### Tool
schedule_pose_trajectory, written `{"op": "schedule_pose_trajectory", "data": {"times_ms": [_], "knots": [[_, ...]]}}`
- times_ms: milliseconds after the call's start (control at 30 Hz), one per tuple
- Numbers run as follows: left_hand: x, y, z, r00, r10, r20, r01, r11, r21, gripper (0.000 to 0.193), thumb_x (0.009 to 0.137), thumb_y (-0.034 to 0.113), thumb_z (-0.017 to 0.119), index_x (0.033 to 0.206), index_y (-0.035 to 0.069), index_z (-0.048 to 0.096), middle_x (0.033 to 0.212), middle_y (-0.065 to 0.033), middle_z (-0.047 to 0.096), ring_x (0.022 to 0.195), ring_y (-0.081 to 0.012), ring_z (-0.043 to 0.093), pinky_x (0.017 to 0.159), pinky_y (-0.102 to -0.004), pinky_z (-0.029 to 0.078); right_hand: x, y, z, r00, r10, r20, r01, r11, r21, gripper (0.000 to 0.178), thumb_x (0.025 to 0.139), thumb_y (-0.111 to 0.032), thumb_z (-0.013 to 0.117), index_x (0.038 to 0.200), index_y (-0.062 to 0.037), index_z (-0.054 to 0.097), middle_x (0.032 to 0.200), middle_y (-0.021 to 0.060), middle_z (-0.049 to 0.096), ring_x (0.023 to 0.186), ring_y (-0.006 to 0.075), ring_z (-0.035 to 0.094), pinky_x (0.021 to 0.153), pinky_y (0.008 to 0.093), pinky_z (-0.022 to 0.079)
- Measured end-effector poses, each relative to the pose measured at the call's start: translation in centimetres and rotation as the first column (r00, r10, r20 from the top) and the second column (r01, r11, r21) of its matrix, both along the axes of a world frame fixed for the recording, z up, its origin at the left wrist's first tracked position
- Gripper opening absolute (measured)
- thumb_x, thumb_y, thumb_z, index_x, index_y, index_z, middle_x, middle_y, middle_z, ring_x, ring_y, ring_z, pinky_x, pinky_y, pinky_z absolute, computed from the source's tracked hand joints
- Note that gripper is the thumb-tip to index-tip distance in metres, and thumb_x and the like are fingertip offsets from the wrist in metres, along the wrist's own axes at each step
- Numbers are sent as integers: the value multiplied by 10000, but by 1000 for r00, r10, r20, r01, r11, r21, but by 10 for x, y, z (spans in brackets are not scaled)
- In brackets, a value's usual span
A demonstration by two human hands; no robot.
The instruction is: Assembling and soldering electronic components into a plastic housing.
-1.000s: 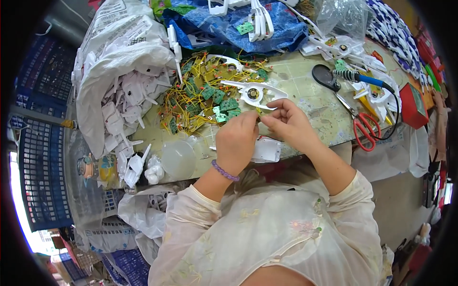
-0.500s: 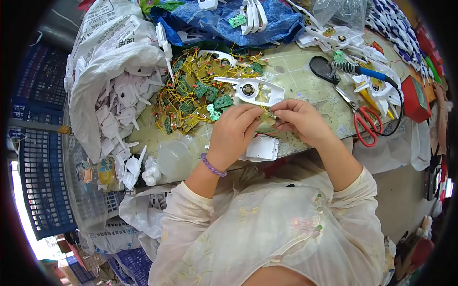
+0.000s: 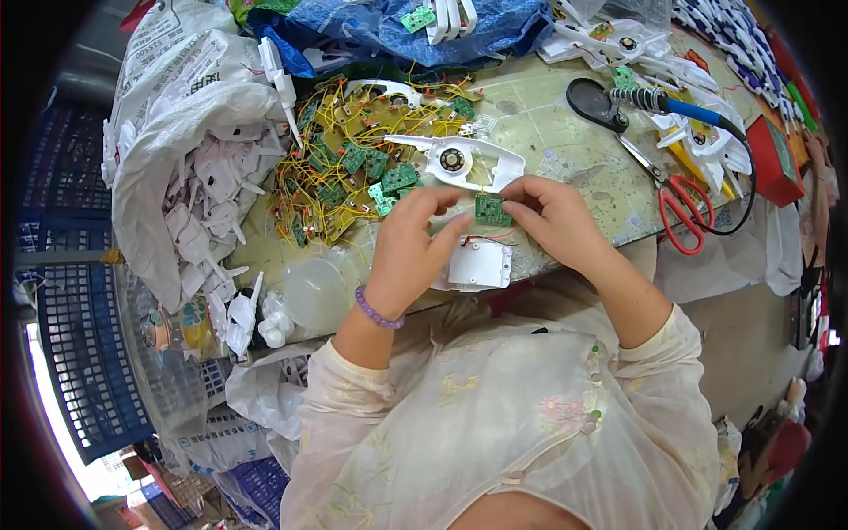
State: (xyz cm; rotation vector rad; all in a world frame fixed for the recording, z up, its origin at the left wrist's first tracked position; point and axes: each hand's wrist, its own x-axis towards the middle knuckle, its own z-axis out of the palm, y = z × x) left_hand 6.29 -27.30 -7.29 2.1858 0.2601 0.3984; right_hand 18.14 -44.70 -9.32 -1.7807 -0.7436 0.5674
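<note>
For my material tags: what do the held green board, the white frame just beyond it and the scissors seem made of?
Green board: probably coated resin laminate; flat, with small parts on it.
White frame: likely moulded plastic; smooth, rounded edges.
Scissors: blades look like metal, grey and shiny; handles probably plastic, evenly red.

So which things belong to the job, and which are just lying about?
Likely in the job:
green circuit board, held by the right hand; left hand open beside it
white frame with round black part
white boxy part
pile of wired boards

Seemingly just lying about:
scissors with red handles
red box
crumpled white bag
</note>
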Motion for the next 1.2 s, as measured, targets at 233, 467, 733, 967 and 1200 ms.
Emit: {"op": "schedule_pose_trajectory", "data": {"times_ms": [233, 467, 733, 967, 1200], "knots": [[-11, -15, 10, 961, -277, -12, 273, 940, 204, 183, 781, 74, 689, 959, 35, 667, 941, -87, 647, 900, -278, 588, 790, -367, 463, 16, 2, -1, 923, 42, 383, -30, 999, -38, 127, 800, -93, 660, 912, -34, 673, 853, 127, 631, 811, 295, 616, 713, 361, 490], [-3, -17, 9, 963, -270, -11, 266, 941, 209, 193, 787, 65, 659, 980, 54, 675, 952, -92, 646, 906, -282, 587, 801, -373, 462, -1, -13, 5, 946, -179, 271, 165, 984, 71, 147, 795, -81, 657, 933, -31, 660, 862, 110, 615, 815, 301, 599, 733, 382, 480], [1, -11, 9, 965, -258, -42, 261, 937, 233, 215, 767, 29, 639, 978, 49, 670, 956, -102, 644, 950, -291, 582, 826, -377, 463, 5, -8, -4, 887, -132, 442, 125, 991, 47, 172, 793, -98, 666, 956, -46, 652, 906, 103, 612, 813, 299, 597, 736, 382, 477], [54, 50, 11, 971, -237, 23, 150, 684, 714, 474, 716, -9, 644, 1179, 48, 557, 1157, -136, 603, 1089, -330, 553, 953, -419, 426, 8, -5, -7, 934, -88, 346, 96, 995, -5, 153, 784, -102, 687, 922, -44, 655, 847, 102, 621, 739, 256, 607, 682, 350, 487], [53, 31, 18, 980, -77, -184, 186, 683, 706, 438, 717, 207, 743, 1120, 84, 623, 897, -102, 669, 798, -278, 644, 690, -371, 498, 11, -10, 2, 982, -177, -66, 180, 982, 52, 135, 819, -97, 687, 910, -4, 653, 795, 57, 662, 684, 114, 590, 642, 265, 482]]}}
